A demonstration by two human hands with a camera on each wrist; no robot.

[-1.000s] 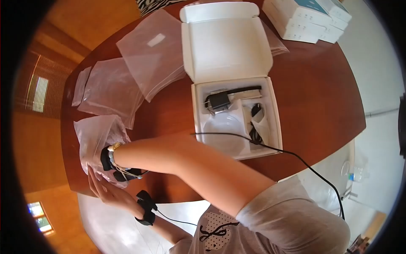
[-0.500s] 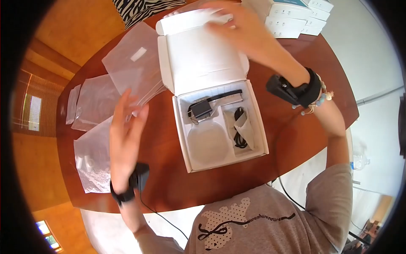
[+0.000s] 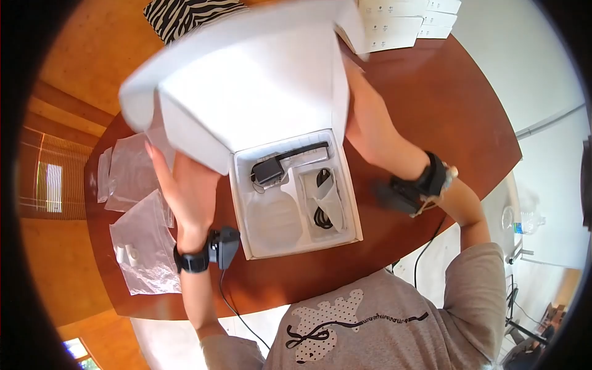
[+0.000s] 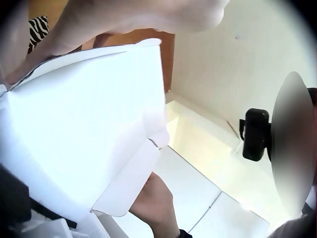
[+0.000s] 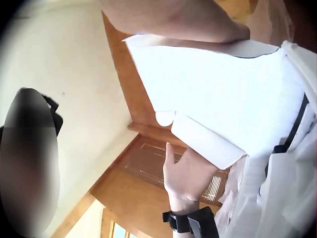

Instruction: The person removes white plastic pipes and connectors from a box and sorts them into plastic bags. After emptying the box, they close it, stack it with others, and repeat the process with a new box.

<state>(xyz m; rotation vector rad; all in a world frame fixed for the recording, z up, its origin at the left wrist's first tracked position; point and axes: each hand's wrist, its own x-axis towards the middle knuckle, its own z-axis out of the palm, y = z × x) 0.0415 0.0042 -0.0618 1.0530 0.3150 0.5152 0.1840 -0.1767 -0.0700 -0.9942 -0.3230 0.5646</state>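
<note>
A white cardboard box (image 3: 354,203) stands on the table with its lid (image 3: 259,80) raised and tilted. Inside lie a black power adapter (image 3: 267,171), a black strap-like strip (image 3: 308,148) and a coiled black cable (image 3: 322,217), partly under white wrapping. My left hand (image 3: 191,191) is at the lid's left side flap, thumb straight and pointing away, its fingers partly hidden behind the flap. My right hand (image 3: 370,117) is at the lid's right side, its fingertips hidden behind the cardboard; the left wrist view shows that hand (image 4: 154,198) beside the flap.
Clear plastic bags (image 3: 145,246) lie on the left of the brown table (image 3: 444,117). Stacked white boxes (image 3: 391,31) stand at the back right. A zebra-striped item (image 3: 185,18) is beyond the far edge. Camera cables (image 3: 237,308) hang from the wrists.
My hands have gone from the bag at the left to both sides of the box. The lid has tilted up towards me. The right arm has swung back to the right.
</note>
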